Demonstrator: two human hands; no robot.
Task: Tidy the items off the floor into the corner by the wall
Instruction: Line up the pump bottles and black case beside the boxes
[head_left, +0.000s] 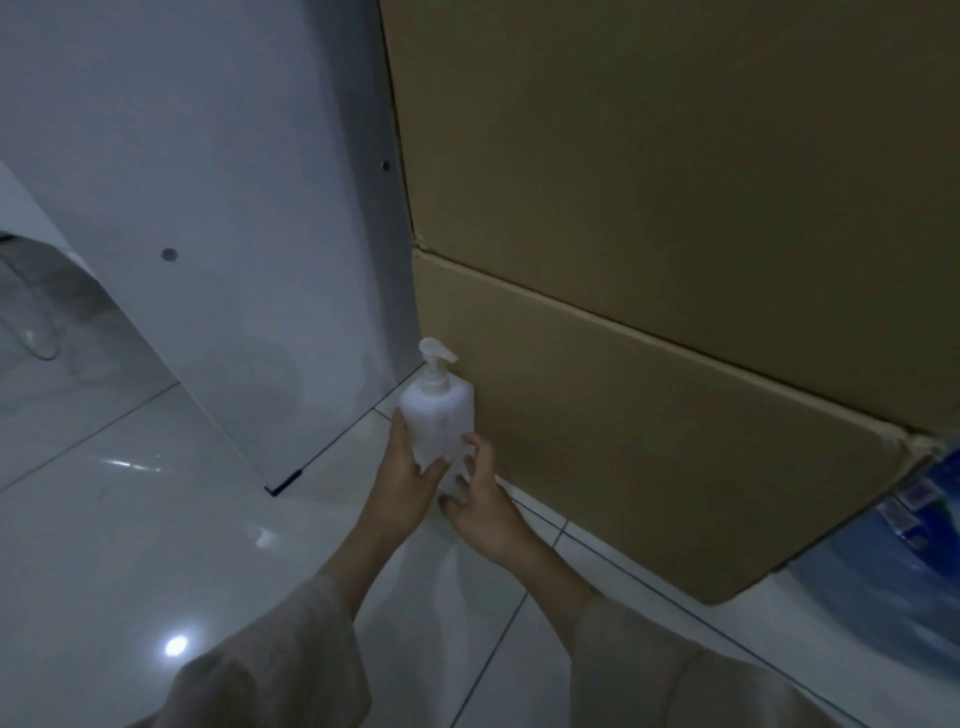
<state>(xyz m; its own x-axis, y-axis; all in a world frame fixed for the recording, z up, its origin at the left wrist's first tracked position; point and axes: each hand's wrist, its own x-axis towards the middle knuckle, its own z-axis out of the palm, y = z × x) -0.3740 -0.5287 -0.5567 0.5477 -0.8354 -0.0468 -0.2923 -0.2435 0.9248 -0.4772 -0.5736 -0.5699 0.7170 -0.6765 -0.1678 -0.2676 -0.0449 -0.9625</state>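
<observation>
A white pump bottle (437, 413) stands upright on the glossy white tile floor (156, 519), right beside the lower cardboard box (675, 441) and near the foot of a white panel (234, 234). My left hand (402, 478) grips the bottle's left side, thumb across its front. My right hand (480, 493) touches the bottle's lower right side with spread, slightly bent fingers. The pump nozzle points right, toward the box.
Two large cardboard boxes are stacked on the right, the upper one (675, 156) overhanging. A blue water jug (893, 571) sits at the far right behind the box corner. A thin cable (540, 512) runs along the box's base.
</observation>
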